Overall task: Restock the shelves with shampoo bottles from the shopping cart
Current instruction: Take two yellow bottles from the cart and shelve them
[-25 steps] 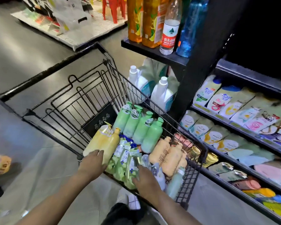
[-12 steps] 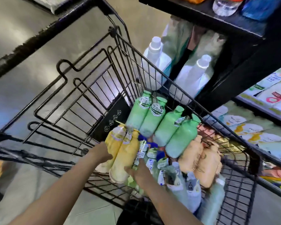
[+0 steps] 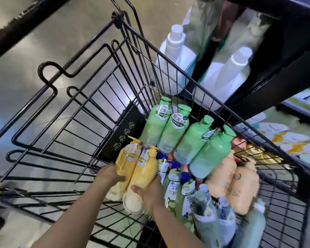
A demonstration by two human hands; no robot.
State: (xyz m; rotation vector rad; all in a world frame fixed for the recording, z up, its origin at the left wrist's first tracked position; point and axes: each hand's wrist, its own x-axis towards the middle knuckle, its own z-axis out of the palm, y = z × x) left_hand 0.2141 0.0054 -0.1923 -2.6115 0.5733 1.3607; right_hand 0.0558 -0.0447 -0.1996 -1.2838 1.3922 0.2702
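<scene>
- Left hand (image 3: 109,175) grasps the left of two yellow plastic pump shampoo bottles (image 3: 124,164) at lower centre of the frame.
- Right hand (image 3: 149,192) wraps its fingers around the right yellow pump bottle (image 3: 141,173).
- Both bottles lie inside the black wire shopping cart (image 3: 89,111), beside four green plastic bottles (image 3: 186,140).

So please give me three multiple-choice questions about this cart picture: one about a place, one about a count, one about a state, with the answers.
1. Where do the yellow bottles lie?
A. in the shopping cart
B. on the floor
C. on a shelf

2. How many green bottles with green caps lie side by side?
A. two
B. four
C. six

3. What is the right hand doing?
A. hanging idle
B. gripping a yellow bottle
C. pushing the cart

Answers: 1 A, wire walls surround them; 2 B, four caps show; 3 B, its fingers curl round the bottle.
</scene>
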